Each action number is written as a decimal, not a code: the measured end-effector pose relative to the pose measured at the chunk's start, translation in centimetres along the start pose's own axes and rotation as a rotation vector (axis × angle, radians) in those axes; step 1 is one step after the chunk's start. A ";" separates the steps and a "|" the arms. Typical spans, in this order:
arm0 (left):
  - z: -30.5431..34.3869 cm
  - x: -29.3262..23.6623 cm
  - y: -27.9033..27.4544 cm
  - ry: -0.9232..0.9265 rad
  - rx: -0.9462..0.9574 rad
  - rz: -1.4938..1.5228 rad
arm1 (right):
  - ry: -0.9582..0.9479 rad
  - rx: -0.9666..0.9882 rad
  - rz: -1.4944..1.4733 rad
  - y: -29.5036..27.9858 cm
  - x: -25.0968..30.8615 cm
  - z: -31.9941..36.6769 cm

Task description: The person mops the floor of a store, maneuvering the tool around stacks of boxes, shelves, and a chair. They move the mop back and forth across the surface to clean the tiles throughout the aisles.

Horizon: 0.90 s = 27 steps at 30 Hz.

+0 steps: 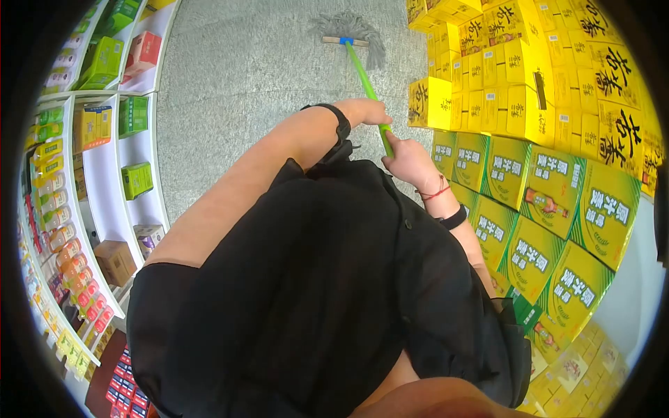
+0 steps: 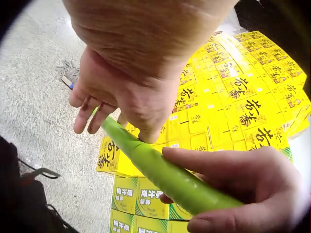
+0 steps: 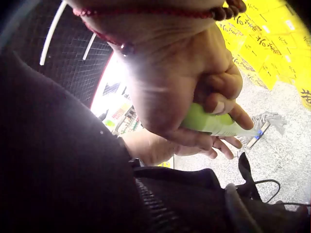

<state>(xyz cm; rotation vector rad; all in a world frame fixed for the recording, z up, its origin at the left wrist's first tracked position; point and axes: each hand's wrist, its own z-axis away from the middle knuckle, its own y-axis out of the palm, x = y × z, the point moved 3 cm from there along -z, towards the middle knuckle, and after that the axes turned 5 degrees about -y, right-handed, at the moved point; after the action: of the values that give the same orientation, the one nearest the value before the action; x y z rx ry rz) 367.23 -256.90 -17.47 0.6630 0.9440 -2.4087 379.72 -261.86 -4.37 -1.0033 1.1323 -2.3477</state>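
Observation:
A mop's green handle (image 1: 361, 72) (image 2: 163, 170) (image 3: 206, 121) runs from the hands to a grey string mop head (image 1: 375, 49) (image 3: 278, 122) lying on the floor. My left hand (image 1: 364, 111) (image 2: 129, 94) (image 3: 160, 147) is lower on the handle, its fingers loosely bent round it and their tips apart. Closer to my body, my right hand (image 1: 411, 161) (image 2: 248, 184) (image 3: 182, 92) grips the handle near its upper end, with the thumb along it. The handle's top end is hidden in the right palm.
White shelves (image 1: 104, 164) with bottles and boxes line the left side. Stacked yellow cartons (image 1: 516, 66) and green cartons (image 1: 550, 244) stand close on the right. Between them lies the grey floor (image 1: 237, 63).

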 end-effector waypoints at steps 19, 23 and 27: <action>-12.7 0.3 -22.3 0.039 -0.096 -0.065 | 0.011 -0.024 -0.022 -17.3 -4.8 -18.1; -15.0 0.9 -28.6 0.051 -0.155 -0.009 | -0.014 -0.032 -0.019 -22.3 -5.3 -23.7; -18.9 2.4 -32.0 0.045 -0.092 -0.047 | -0.003 -0.066 -0.032 -24.3 -5.5 -27.7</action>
<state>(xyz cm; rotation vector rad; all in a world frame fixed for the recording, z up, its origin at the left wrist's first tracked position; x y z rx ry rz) 351.96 -223.06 -15.41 0.6705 1.0932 -2.3837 363.35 -228.75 0.29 -1.0546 1.2090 -2.3465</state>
